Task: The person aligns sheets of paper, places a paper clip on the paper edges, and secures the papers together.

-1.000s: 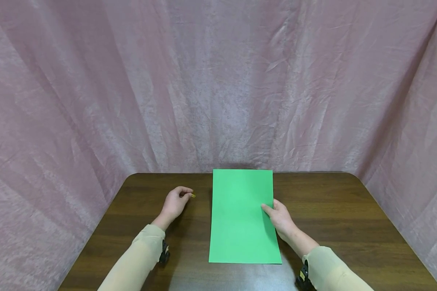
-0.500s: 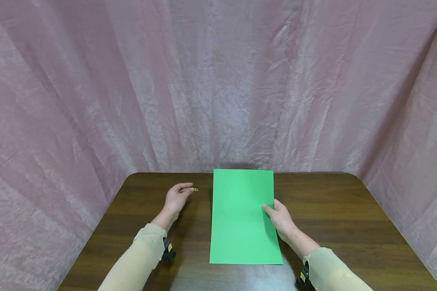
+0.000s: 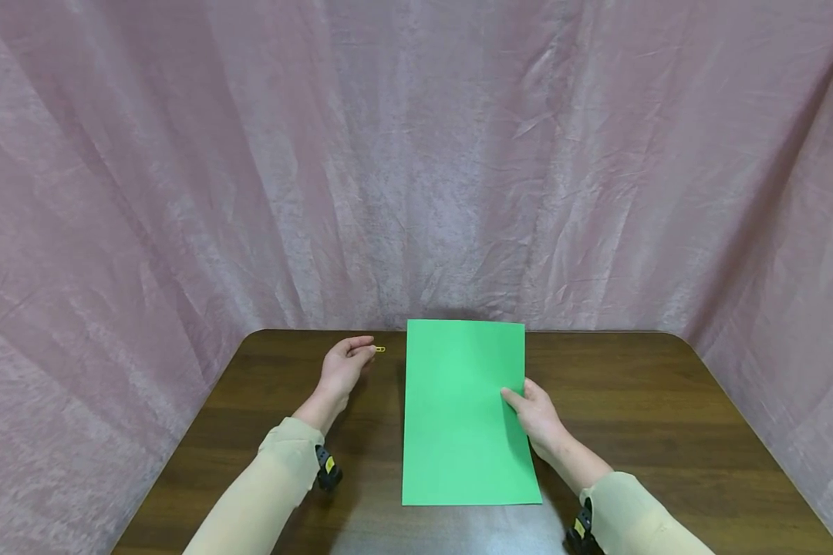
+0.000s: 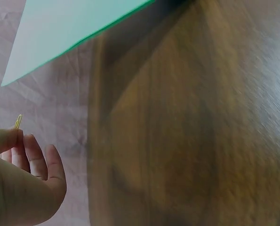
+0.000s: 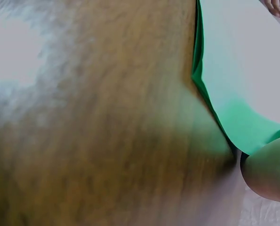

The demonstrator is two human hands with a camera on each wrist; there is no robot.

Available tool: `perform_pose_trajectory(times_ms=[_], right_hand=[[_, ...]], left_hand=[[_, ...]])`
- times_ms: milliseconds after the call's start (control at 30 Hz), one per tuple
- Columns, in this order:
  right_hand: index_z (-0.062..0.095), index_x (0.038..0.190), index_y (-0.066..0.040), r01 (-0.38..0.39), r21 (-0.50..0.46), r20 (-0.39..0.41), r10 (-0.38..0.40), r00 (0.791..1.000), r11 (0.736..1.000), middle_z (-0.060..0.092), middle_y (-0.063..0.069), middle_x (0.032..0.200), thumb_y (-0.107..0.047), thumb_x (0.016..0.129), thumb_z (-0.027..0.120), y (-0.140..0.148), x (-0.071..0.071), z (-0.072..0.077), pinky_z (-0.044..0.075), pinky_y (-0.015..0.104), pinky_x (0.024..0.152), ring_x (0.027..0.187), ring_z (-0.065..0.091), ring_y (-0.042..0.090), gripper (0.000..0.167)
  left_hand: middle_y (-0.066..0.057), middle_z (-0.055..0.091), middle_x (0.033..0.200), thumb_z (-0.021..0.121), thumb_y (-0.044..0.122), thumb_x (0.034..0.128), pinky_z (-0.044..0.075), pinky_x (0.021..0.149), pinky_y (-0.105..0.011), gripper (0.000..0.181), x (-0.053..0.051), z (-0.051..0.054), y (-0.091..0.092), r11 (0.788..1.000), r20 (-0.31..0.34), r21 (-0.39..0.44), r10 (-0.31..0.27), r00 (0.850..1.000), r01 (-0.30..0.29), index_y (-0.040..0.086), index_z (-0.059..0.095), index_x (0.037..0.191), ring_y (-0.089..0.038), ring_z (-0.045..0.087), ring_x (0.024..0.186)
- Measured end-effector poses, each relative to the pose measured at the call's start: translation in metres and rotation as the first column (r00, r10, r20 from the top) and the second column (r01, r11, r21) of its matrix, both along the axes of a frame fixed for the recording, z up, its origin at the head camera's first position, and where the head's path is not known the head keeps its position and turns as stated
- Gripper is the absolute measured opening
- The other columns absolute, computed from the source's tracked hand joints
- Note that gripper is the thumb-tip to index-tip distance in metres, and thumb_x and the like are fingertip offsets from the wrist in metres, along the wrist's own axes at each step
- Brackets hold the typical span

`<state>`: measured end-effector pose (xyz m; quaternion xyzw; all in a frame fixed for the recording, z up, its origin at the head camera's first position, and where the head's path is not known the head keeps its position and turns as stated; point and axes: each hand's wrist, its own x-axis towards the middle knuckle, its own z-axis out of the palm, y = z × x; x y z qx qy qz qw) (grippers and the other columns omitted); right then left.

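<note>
A small yellow paper clip (image 3: 380,349) is pinched between the thumb and forefinger of the left hand (image 3: 342,372), just left of the green paper's upper left edge. In the left wrist view the clip (image 4: 18,121) sticks up from the fingertips of the left hand (image 4: 29,179), apart from the paper (image 4: 74,28). The right hand (image 3: 541,420) grips the right edge of the green paper (image 3: 465,432), thumb on its front and fingers behind. In the right wrist view the paper (image 5: 238,70) shows more than one layer along its lower edge, with the right hand (image 5: 269,169) at its side.
A brown wooden table (image 3: 652,416) lies under both hands, with its far edge close behind the paper. Pink curtains (image 3: 416,154) hang behind and at the sides. Each wrist carries a small black camera.
The left hand has moved up and slightly right with the paper clip, toward the level of the paper's upper edge. The paper and right hand have shifted very slightly right.
</note>
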<state>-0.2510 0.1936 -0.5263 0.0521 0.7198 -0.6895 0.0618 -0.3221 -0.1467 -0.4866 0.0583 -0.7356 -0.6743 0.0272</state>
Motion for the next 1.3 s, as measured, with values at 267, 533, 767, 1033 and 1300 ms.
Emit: perform_pose_trajectory(times_ms=[267,533,767,1033,1300], right_hand=[[0.049,0.143,0.001,-0.001,0.003,0.005,0.001,1.000,1.000,0.067,0.018,0.115,-0.020,0.110,0.051,0.000,0.000,0.006,0.056,0.039,0.075,0.091,0.068,0.027,0.039],[0.050,0.141,0.001,-0.003,-0.022,-0.007,0.003,1.000,1.000,0.068,0.017,0.111,-0.018,0.109,0.051,-0.002,0.000,0.010,0.057,0.038,0.074,0.088,0.069,0.025,0.037],[0.050,0.140,0.003,0.000,-0.030,-0.018,-0.001,1.000,1.000,0.069,0.014,0.108,-0.017,0.109,0.051,-0.003,-0.002,0.019,0.056,0.036,0.073,0.085,0.068,0.021,0.037],[0.051,0.141,0.001,-0.022,-0.044,-0.030,0.020,0.999,0.999,0.068,0.015,0.110,-0.019,0.109,0.051,-0.004,-0.004,0.022,0.057,0.038,0.073,0.086,0.068,0.022,0.037],[0.051,0.141,0.002,-0.031,-0.048,-0.036,0.030,0.999,0.998,0.069,0.015,0.110,-0.017,0.109,0.051,-0.007,-0.002,0.022,0.057,0.036,0.072,0.085,0.068,0.021,0.036]], left_hand=[[-0.020,0.067,0.121,0.066,0.011,0.1005,0.050,0.100,-0.051,0.029,-0.001,0.015,0.015,0.998,-0.018,0.065,-0.015,1.000,0.016,0.002,0.065,0.128,-0.013,0.066,0.091],[-0.020,0.068,0.119,0.066,0.008,0.1003,0.053,0.094,-0.042,0.028,0.000,0.029,0.025,0.994,-0.043,0.109,0.001,0.999,0.003,0.000,0.066,0.127,-0.015,0.065,0.092],[-0.020,0.067,0.118,0.067,0.010,0.1006,0.054,0.093,-0.039,0.028,-0.006,0.034,0.029,0.993,-0.058,0.115,0.004,0.998,0.003,0.001,0.066,0.126,-0.014,0.065,0.091],[-0.012,0.068,0.116,0.067,0.014,0.1014,0.054,0.091,-0.037,0.026,-0.005,0.040,0.032,0.994,-0.036,0.112,-0.003,0.999,0.007,0.006,0.066,0.126,-0.023,0.065,0.101],[-0.014,0.067,0.113,0.066,0.010,0.1009,0.051,0.094,-0.044,0.027,-0.004,0.039,0.033,0.991,-0.047,0.136,-0.004,0.999,0.010,0.002,0.066,0.126,-0.022,0.064,0.098]])
